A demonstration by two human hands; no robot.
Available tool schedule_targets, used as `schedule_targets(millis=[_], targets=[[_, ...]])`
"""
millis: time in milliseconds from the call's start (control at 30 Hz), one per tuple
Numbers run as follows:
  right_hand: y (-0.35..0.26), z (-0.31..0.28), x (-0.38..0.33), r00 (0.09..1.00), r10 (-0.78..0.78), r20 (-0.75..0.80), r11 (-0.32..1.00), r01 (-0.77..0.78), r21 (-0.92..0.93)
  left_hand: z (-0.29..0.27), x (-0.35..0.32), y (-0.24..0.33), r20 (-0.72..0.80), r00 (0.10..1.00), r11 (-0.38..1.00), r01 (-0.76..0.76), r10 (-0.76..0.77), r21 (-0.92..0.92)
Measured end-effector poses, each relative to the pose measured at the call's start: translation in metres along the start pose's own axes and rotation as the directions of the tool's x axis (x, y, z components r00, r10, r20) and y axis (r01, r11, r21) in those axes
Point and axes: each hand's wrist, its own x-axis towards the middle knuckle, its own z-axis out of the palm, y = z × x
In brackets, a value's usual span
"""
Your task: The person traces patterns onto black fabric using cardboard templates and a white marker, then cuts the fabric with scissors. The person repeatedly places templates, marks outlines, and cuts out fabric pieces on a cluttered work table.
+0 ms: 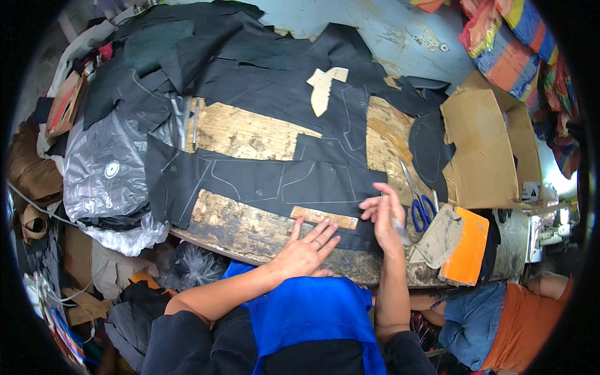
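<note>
My left hand (305, 251) lies flat with its fingers spread, the tips pressing on a short wooden strip (325, 218). Under the strip is a long piece of black fabric (256, 178) marked with pale pattern outlines. To the right, my right hand (384, 215) is raised slightly over the fabric's end, its fingers loosely curled. A blurred, pale, see-through thing (400, 234) shows at its palm side; its kind is unclear. Close to that hand lie scissors (422, 212) with blue handles. A cream pattern template (322, 89) rests on black fabric farther up.
Worn wood shows on the table (237, 228). An open cardboard box (481, 144), grey template pieces (439, 237) and an orange pad (464, 245) stand or lie at the right. A plastic-wrapped bundle (103, 165) is at left. Another person in orange (528, 325) sits at lower right.
</note>
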Motion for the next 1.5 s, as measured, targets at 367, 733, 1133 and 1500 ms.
schedule_targets(millis=[367, 733, 1133, 1500], targets=[[-0.008, 0.069, -0.01, 0.932, -0.062, 0.357, 0.998, 0.053, 0.034, 0.007, 0.001, -0.004, 0.077, 0.997, 1.0, 0.003, -0.001, -0.022], [-0.012, 0.089, -0.009, 0.92, -0.204, 0.334, 0.957, 0.259, -0.131, 0.023, -0.001, -0.008, -0.02, 1.0, 1.0, -0.019, 0.019, 0.016], [-0.012, 0.089, -0.01, 0.931, -0.256, 0.262, 0.939, 0.304, -0.16, 0.028, -0.003, -0.011, -0.124, 0.992, 0.999, -0.014, 0.019, 0.042], [0.002, 0.019, -0.036, 0.982, -0.008, -0.19, 0.979, -0.032, -0.203, -0.021, 0.015, 0.006, 0.096, 0.994, 0.994, 0.046, -0.056, 0.101]])
